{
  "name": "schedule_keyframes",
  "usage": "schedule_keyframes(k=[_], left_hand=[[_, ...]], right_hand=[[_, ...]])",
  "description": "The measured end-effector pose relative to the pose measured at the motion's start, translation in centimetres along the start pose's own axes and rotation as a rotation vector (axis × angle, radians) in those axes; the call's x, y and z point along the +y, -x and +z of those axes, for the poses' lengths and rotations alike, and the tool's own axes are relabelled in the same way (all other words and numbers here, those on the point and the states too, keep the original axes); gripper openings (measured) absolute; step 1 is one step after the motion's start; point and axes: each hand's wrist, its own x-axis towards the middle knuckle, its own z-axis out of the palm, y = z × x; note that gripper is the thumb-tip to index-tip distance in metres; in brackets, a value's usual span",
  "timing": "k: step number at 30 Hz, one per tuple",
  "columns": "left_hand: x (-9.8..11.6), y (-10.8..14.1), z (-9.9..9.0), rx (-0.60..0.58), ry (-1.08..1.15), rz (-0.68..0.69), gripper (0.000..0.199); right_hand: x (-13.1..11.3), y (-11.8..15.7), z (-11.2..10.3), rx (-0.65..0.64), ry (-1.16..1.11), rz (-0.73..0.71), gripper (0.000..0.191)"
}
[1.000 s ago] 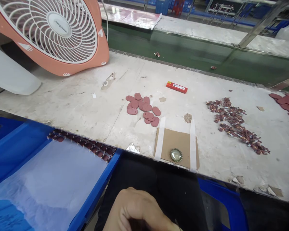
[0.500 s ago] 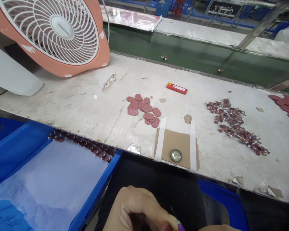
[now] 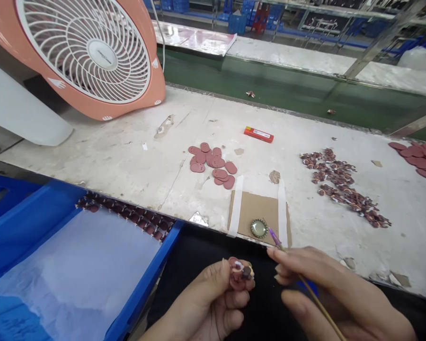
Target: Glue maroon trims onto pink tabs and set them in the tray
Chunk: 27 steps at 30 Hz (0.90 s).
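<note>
While the left hand (image 3: 213, 298) pinches a small brown figure (image 3: 237, 274), the right hand (image 3: 337, 286) grips a thin stick (image 3: 321, 307).
The figure is between the left thumb and fingers, on the near side of the worktop (image 3: 135, 175). The stick's purple end (image 3: 275, 238) is right beside a bottle cap (image 3: 259, 228); I can't tell if they touch. The cap lies on brown cardboard (image 3: 259, 203). Farther back are flat red ovals (image 3: 218, 162) and a thin red box (image 3: 258, 134), with little brown pieces (image 3: 341, 174) to the right.
</note>
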Motion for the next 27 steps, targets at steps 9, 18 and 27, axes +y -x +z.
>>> schedule_keyframes(k=[9, 18, 27], left_hand=[[-0.1, -0.1, -0.5, 0.029, 0.108, -0.058, 0.038], [-0.2, -0.2, -0.6, 0.07, -0.301, 0.267, 0.04], [0.5, 2.2, -0.5, 0.376, -0.704, 1.05, 0.015]], right_hand=[[0.3, -1.3, 1.0, -0.113, -0.058, 0.131, 0.014], [0.5, -0.9, 1.8, -0.14, -0.019, 0.01, 0.015], [-1.2, -2.8, 6.0, 0.122, 0.203, -0.375, 0.012]])
